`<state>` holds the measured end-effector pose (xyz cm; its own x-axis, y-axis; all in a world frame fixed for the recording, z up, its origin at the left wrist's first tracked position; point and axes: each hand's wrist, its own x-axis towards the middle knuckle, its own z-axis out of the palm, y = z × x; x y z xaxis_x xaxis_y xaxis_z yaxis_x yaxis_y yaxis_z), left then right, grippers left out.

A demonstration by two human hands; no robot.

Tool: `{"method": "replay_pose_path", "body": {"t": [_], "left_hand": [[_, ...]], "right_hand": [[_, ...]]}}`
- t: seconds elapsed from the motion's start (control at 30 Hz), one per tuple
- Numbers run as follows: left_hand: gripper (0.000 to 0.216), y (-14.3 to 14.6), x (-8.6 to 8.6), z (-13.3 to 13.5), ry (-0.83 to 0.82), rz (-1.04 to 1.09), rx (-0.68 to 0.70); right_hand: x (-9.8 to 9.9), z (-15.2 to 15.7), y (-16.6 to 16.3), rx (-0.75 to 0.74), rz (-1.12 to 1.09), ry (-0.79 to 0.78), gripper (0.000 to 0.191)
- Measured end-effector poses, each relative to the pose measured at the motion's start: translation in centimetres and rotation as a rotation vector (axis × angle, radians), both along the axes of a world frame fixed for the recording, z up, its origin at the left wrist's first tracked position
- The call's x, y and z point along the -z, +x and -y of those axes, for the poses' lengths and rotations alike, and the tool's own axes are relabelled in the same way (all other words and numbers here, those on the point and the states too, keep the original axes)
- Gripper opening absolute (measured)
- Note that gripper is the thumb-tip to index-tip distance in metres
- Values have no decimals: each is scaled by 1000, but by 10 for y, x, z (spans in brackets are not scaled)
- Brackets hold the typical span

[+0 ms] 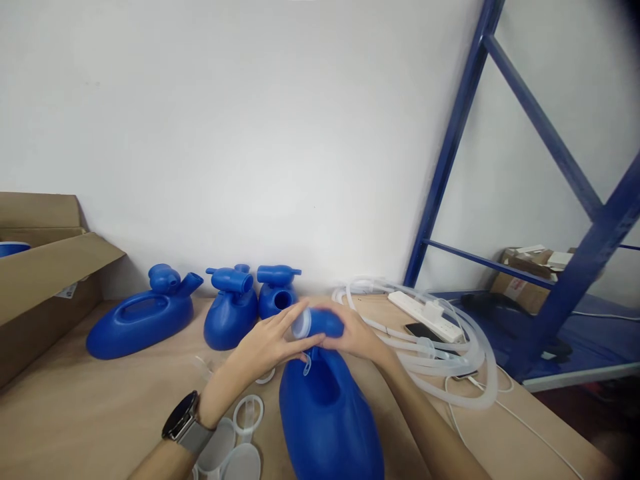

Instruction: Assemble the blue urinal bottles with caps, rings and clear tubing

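Blue bottle (pixel 335 433) sits near centre; above it, the left hand (pixel 270 340) and right hand (pixel 357 333) grip a blue cylinder (pixel 327 323). Left forearm (pixel 216 396) overlaps white lids (pixel 243 464); tubing (pixel 487 370) coils right, other bottles (pixel 231 321) far left.

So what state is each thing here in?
Left hand: fingers on white cap.
Right hand: wrapped around blue piece.
Blue piece: sideways, white cap at one end.
Near blue bottle: beneath the hands.
Cardboard box: flaps open.
Clear hose: coiled.
Power strip: adapter plugged in.
Pale lids: lying flat.
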<state>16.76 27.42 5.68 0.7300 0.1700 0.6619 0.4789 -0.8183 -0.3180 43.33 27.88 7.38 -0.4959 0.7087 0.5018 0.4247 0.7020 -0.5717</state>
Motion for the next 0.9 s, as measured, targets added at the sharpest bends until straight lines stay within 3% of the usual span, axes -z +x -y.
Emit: {"method": "replay_pose_path", "body": {"t": [0.2,0.5,0.67,0.9], "left_hand": [[59,0,0,4,114,-11,25],[12,8,-27,47,138,-86,-15],[18,14,-28,45,115,-3,33],[19,5,-23,40,120,-31,-8]], "right_hand": [[4,-4,2,-2,-12,-5,62],[-8,5,-1,-11,-10,-46,66],[-13,13,-12,-33,58,-5,66],[-8,6,-5,-19,10,-37,68]]}}
